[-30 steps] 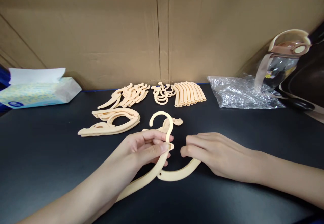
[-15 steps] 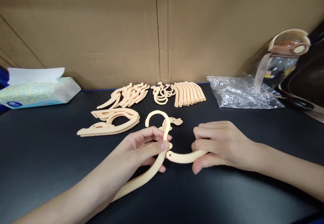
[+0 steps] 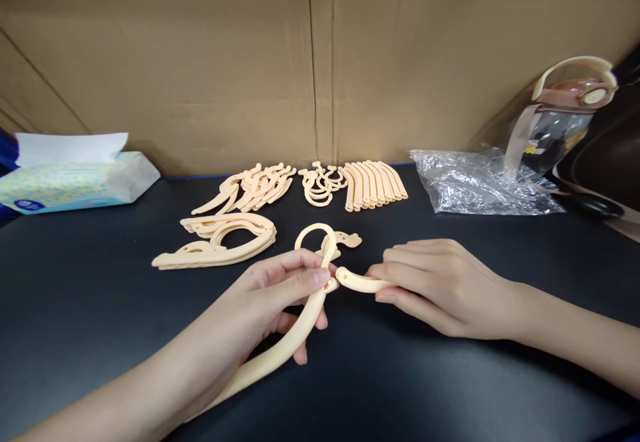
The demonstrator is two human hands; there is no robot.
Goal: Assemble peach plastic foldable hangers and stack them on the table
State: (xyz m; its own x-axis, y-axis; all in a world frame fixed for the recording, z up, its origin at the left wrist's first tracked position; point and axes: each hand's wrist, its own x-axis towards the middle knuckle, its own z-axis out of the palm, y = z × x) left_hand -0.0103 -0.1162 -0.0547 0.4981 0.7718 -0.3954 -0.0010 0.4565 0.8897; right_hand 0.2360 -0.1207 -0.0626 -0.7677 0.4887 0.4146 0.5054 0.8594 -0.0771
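Observation:
My left hand (image 3: 285, 295) pinches a cream hanger hook (image 3: 327, 239) together with the end of a curved hanger arm (image 3: 273, 359), which runs down toward my wrist. The hook's loop points away from me. In my right hand (image 3: 435, 289) is a second hanger arm (image 3: 357, 282), its holed end turned left, close to the joint in my left hand. Whether the two ends touch I cannot tell. Behind the hook lies a small cream piece (image 3: 347, 239), partly hidden by my left hand and the hook.
Folded hangers (image 3: 240, 255) are stacked at left. Along the back lie loose arms (image 3: 267, 189), hooks (image 3: 319, 195) and a neat row of arms (image 3: 375, 185). A tissue pack (image 3: 75, 179), a clear plastic bag (image 3: 480, 189) and a bottle (image 3: 555, 129) stand or lie toward the sides.
The right-hand arm has risen and tilted, its holed end now higher and nearer the hook's base. The hook and left-hand arm have turned slightly; my right fingers have shifted their grip.

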